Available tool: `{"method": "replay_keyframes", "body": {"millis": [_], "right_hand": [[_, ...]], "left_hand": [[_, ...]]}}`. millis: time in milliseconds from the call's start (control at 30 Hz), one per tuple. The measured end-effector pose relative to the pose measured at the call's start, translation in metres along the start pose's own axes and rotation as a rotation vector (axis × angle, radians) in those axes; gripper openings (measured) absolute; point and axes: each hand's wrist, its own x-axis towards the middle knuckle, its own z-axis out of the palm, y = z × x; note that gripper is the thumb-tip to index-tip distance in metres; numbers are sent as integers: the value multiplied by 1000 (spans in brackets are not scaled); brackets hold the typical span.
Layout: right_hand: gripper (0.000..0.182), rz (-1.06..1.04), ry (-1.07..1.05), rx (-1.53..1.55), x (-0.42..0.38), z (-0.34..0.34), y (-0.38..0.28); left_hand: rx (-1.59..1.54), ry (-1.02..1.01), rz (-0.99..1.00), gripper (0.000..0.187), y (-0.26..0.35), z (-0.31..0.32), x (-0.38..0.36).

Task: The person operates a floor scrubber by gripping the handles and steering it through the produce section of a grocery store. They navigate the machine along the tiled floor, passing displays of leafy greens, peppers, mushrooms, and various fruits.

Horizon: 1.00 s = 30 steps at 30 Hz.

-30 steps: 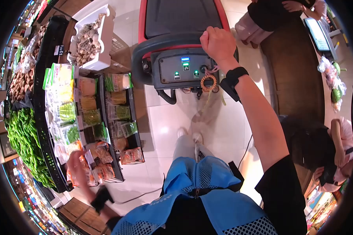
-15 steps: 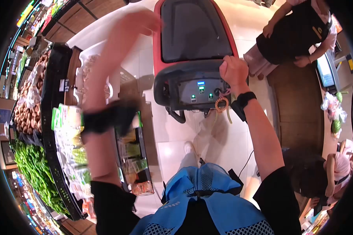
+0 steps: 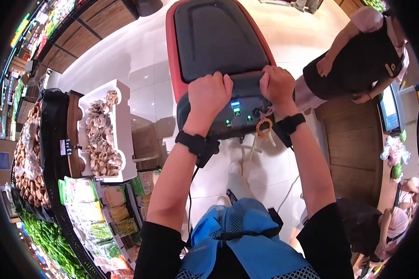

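So I'm looking down at a red-and-dark machine (image 3: 173, 60) standing on pale floor tiles (image 3: 149, 76), its broad dark top (image 3: 221, 39) stretching away from me. The dark curved bar (image 3: 183, 106) is gripped on both sides. Control panel's (image 3: 222, 114) lit blue and green, and an orange coil (image 3: 264, 128) dangles at its right.

Mushroom crate (image 3: 125, 107) left of the machine (image 3: 223, 37), counter (image 3: 351, 139) right.

Two black wristbands (image 3: 191, 141), one machine (image 3: 223, 39), one white crate (image 3: 124, 114)
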Motion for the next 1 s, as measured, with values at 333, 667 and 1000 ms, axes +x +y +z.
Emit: {"method": "replay_keyframes", "body": {"millis": [333, 667, 1000], "right_hand": [[13, 47, -44, 26, 95, 103, 47], [15, 39, -41, 31, 190, 221, 87], [18, 45, -49, -27, 288, 351, 136]], "left_hand": [[-14, 24, -21, 31, -59, 62, 120], [45, -5, -10, 31, -137, 123, 250], [-20, 15, -29, 31, -218, 190, 385]]}}
